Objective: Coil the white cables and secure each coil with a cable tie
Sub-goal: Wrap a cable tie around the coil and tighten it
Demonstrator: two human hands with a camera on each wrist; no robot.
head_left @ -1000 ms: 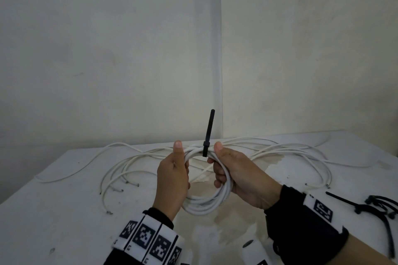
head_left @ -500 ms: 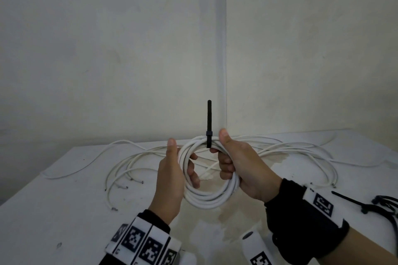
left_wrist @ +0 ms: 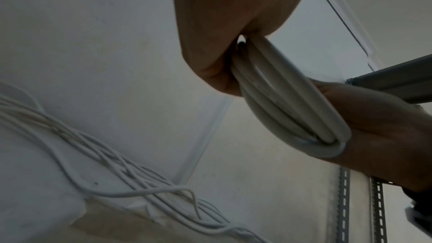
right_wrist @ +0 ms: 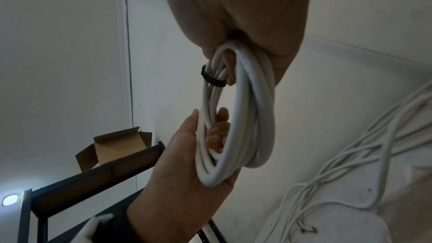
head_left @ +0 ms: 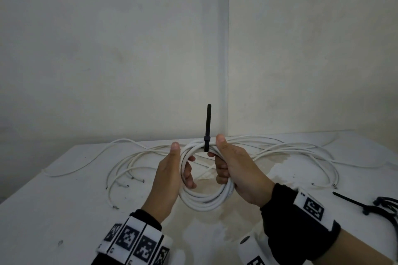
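A coil of white cable is held upright above the table between both hands. My left hand grips its left side, thumb up and fingers curled through the loop. My right hand grips the right side, fingers wrapped round the strands. A black cable tie is cinched round the top of the coil, its tail pointing straight up. The right wrist view shows the tie's band round the strands and the coil. In the left wrist view the coil runs between both hands.
Several loose white cables lie spread across the white table behind the hands. A bunch of spare black cable ties lies at the table's right edge. Walls meet in a corner behind. A metal shelf with a cardboard box stands nearby.
Both hands have raised the coil slightly and turned it more upright. The tie's tail now points straight up and the band sits snug at the coil's top.
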